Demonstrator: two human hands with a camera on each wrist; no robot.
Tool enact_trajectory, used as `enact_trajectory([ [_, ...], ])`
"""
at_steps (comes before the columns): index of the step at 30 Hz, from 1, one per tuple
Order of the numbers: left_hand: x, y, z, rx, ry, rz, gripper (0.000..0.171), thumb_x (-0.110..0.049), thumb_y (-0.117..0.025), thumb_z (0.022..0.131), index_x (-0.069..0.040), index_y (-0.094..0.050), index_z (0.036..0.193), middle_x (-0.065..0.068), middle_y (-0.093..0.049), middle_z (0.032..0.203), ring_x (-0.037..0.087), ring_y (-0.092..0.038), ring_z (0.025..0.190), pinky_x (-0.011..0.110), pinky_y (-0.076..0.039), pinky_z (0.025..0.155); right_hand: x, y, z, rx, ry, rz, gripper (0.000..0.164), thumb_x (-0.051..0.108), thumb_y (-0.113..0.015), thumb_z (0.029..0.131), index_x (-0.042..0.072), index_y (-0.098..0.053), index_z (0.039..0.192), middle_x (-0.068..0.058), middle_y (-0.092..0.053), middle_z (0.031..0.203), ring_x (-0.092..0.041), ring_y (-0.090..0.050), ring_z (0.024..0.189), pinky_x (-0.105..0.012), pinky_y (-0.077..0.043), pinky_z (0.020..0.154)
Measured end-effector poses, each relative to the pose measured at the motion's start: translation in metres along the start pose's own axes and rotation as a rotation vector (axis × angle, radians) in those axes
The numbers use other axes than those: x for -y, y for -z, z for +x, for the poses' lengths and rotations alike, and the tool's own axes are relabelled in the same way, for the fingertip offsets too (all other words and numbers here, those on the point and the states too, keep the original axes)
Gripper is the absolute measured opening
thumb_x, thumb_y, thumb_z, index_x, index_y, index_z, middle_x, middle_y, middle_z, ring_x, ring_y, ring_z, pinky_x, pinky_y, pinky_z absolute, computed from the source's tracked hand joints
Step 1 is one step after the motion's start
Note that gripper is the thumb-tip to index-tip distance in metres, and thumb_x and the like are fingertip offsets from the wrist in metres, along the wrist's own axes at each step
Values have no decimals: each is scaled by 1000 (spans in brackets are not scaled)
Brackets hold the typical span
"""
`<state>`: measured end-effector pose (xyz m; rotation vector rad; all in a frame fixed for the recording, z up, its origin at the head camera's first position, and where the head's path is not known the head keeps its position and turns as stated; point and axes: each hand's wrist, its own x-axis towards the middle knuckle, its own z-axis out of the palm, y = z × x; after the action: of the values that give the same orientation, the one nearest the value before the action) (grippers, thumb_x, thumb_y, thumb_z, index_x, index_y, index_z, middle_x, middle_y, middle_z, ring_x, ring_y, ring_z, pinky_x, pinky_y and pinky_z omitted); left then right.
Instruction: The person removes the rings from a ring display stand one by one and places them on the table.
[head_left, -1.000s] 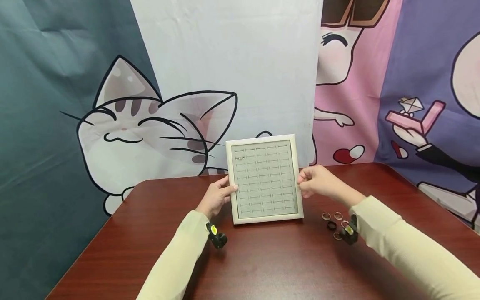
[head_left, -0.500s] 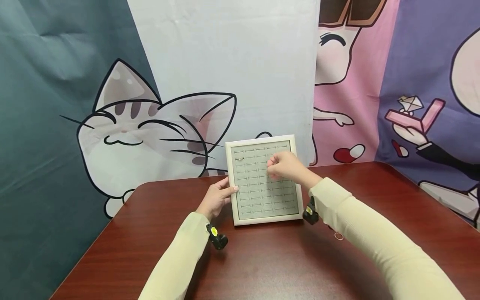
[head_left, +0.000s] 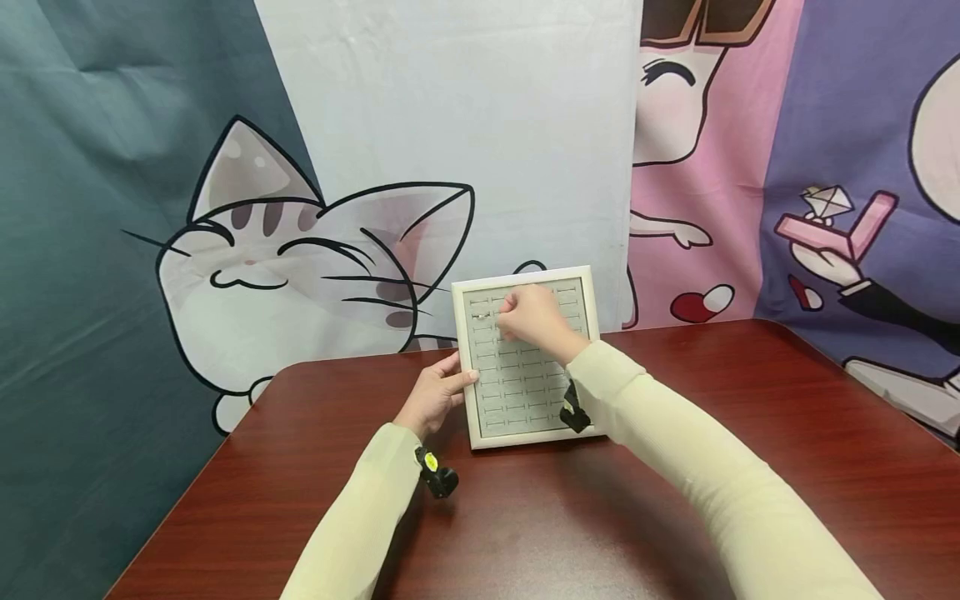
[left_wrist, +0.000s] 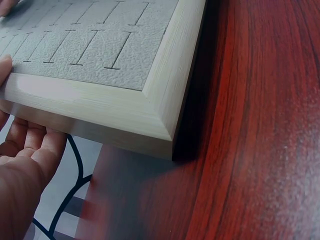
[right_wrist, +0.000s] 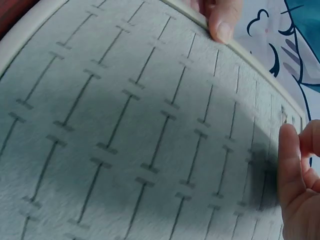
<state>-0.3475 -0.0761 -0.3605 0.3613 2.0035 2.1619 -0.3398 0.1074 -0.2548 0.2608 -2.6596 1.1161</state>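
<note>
A white-framed ring display board (head_left: 525,437) with grey slotted padding leans upright on the table. My left hand (head_left: 433,393) grips its left edge, thumb on the frame front and fingers behind; the left wrist view shows those fingers (left_wrist: 37,142) under the frame. One ring (head_left: 480,317) sits in the second row, leftmost slot. My right hand (head_left: 534,318) is at the upper part of the padding, just right of that ring, thumb and index finger drawn together. In the right wrist view its fingertips (right_wrist: 288,134) are close to the padding; I cannot tell what is between them.
The reddish-brown table (head_left: 480,517) extends to both sides and in front of the board. Behind it hangs a printed cloth backdrop (head_left: 555,125) with cartoon figures. My right sleeve (head_left: 675,442) crosses the board's lower right corner and the table's right part.
My right hand has moved left from the board's right edge across its front to beside the ring. Several loose rings on the table are now hidden by the right arm. The left hand stays put.
</note>
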Motion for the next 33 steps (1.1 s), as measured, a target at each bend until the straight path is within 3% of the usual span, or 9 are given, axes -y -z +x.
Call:
enact_trajectory([
  [5, 1, 0, 0, -10, -2, 3, 52, -3, -61, 86, -10, -48, 136, 18, -56, 125, 15, -64, 90, 35, -53, 81, 9, -8, 4, -19, 35, -28, 16, 4, -59, 73, 12, -52, 61, 1, -55, 54, -11, -49, 48, -19, -36, 44],
  [12, 2, 1, 2, -5, -7, -6, 52, -4, -61, 86, -10, -47, 136, 19, -55, 125, 14, -64, 89, 34, -54, 80, 17, -19, 10, -42, 155, -183, 24, 1, -57, 73, 12, -43, 57, 1, -42, 53, -11, -40, 49, -20, -30, 43],
  [26, 1, -1, 2, -6, -26, -3, 51, -3, -60, 86, -11, -48, 136, 18, -56, 124, 13, -64, 88, 35, -54, 80, 23, -24, 11, -9, 232, -390, 3, 3, -60, 79, 2, -57, 79, -4, -54, 68, -14, -49, 58, -21, -43, 49],
  [33, -4, -2, -5, 8, -8, 8, 52, -4, -61, 87, -11, -47, 137, 18, -55, 125, 12, -63, 89, 35, -53, 81, 27, -28, 8, 3, 239, -418, 10, -1, -57, 80, -4, -58, 90, -8, -56, 72, -17, -52, 61, -22, -47, 51],
])
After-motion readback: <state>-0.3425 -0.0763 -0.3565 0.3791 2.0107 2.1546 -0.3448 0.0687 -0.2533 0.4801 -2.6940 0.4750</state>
